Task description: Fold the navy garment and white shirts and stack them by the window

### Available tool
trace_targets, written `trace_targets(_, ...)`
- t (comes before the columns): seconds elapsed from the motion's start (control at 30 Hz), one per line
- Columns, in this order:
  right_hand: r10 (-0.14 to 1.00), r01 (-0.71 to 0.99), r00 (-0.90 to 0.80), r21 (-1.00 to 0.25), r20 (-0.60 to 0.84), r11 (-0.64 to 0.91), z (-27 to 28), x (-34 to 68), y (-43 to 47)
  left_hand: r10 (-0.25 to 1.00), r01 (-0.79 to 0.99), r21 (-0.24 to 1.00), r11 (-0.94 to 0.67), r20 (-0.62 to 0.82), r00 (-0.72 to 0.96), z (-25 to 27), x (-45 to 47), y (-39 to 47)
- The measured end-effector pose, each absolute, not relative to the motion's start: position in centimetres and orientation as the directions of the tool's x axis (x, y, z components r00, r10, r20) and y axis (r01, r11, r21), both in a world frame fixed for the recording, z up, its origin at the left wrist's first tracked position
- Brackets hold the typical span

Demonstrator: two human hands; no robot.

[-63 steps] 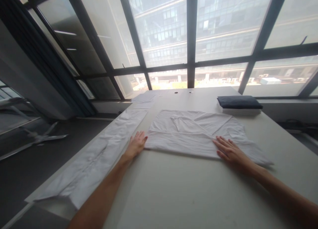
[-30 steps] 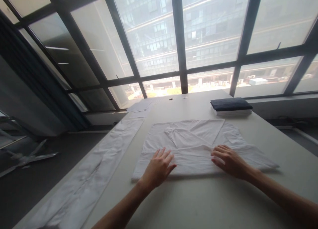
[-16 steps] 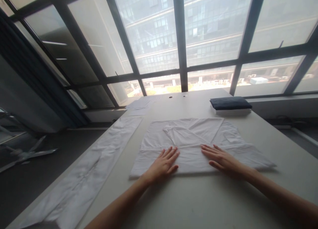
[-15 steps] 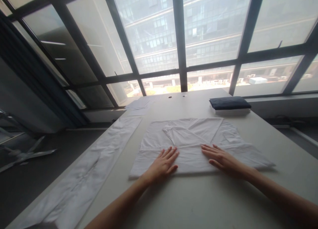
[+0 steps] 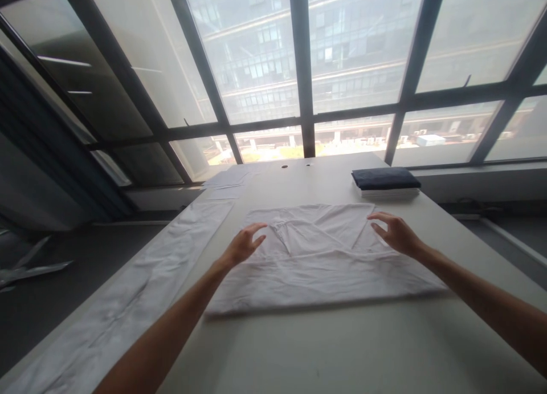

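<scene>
A white, partly folded cloth garment [image 5: 316,280] lies in front of me, with creases and overlapping layers across its upper half. Over its left part is my left hand [image 5: 247,243], thumb and fingers apart and nothing between them. My right hand [image 5: 395,232] is over the garment's right side, also open, its fingertips close to the far right layer. Whether either hand touches the fabric I cannot tell. The garment's near edge runs straight across the white table [image 5: 325,348].
Another length of wrinkled white fabric [image 5: 141,285] stretches along the table's left side. White sheets [image 5: 226,179] lie at the far left. A folded dark blue cloth [image 5: 384,178] rests on a white stack [image 5: 387,193] at the far right. Tall windows stand behind.
Both hands have left the garment's near part, where they lay flat, and moved farther away and outward to its two sides. The view has shifted slightly.
</scene>
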State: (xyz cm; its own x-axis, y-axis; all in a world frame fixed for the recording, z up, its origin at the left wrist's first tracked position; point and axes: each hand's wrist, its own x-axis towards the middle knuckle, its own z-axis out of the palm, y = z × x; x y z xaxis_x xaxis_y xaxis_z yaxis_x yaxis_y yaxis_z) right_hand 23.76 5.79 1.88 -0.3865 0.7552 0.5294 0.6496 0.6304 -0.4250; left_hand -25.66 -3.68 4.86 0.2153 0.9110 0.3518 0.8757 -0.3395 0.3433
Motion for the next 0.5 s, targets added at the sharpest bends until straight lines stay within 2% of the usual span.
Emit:
trace_targets(0.2, 0.837, 0.803, -0.370, -0.316, 0.402, 0.506, 2.3, 21.6, 12.3, 0.968, 0.969, 0.240, -0.059, 0.251, -0.003, 3.7, -29.2, 5.5)
trace_targets(0.33, 0.843, 0.831, -0.456, -0.202, 0.285, 0.518, 1.6, 19.4, 15.0, 0.978, 0.978, 0.210, 0.019, 0.202, -0.062, 2.5, -30.3, 8.9)
trace_targets(0.5, 0.858, 0.847, -0.467, -0.171, 0.213, 0.503, 0.6, 18.4, 18.0, 0.984, 0.984, 0.171, 0.049, 0.162, -0.077, 1.4, -32.0, 11.0)
